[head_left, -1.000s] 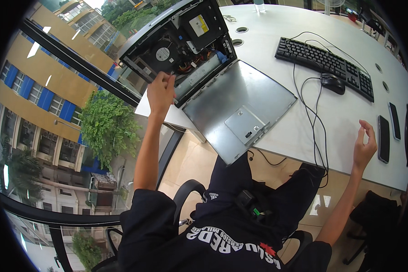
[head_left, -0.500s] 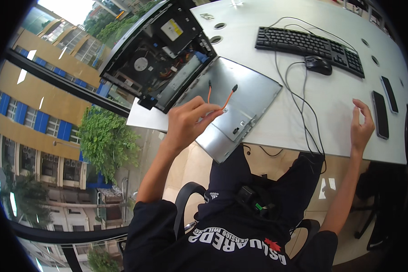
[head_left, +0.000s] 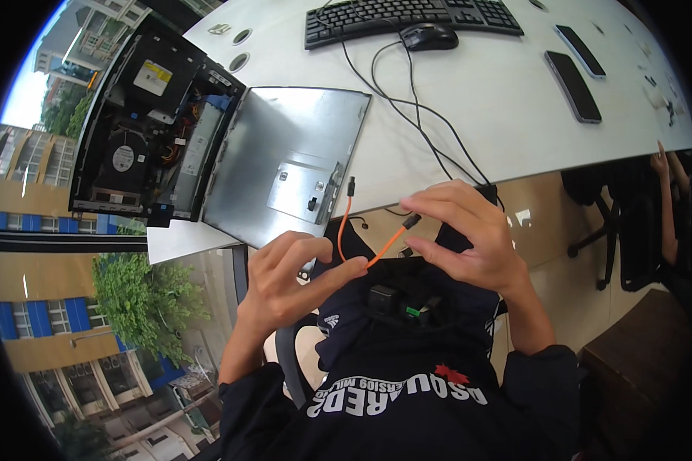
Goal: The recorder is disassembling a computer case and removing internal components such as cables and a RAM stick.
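My left hand pinches an orange data cable between thumb and forefinger, over my lap. Both ends of the cable carry black plugs and point up and away from me. My right hand is open, its thumb and forefinger spread on either side of one black plug without visibly closing on it. The other plug stands free to the left, above the table edge. Beyond my left hand, an open desktop computer case shows its fan, drive and wires. Its bare metal side panel lies flat beside it.
A black keyboard and mouse lie at the far side of the white table, their cords trailing over the near edge. Two phones, one black, rest on the right. A window borders the left. Another person's arm shows far right.
My left hand has brought the orange cable nearer to my body. My right hand has come from the table's right side to the cable's plug. The view has turned rightward.
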